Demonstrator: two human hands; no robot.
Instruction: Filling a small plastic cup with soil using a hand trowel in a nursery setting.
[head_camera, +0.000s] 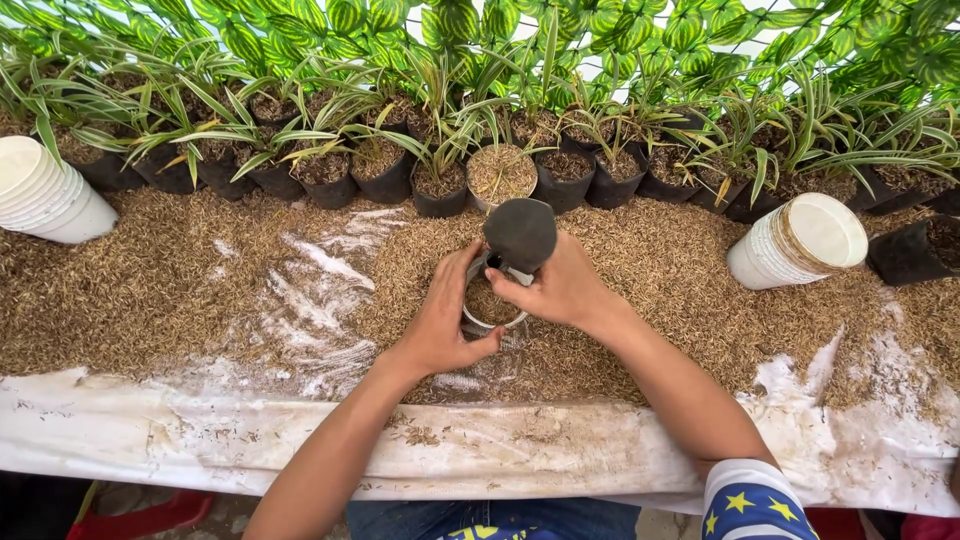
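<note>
Head view, both hands clamped on white pot (492, 318) of brown husk, right hand (560, 290) also gripping black nursery bag (520, 233), left hand (440, 320).

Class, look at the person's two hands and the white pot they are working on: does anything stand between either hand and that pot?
Nothing visible does: the left hand and right hand both touch the white pot.

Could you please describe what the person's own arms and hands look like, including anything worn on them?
Both forearms are bare, and the left hand and right hand wear no gloves, rings or watch that I can see. A short white sleeve with a blue band and yellow stars covers the right upper arm.
</note>
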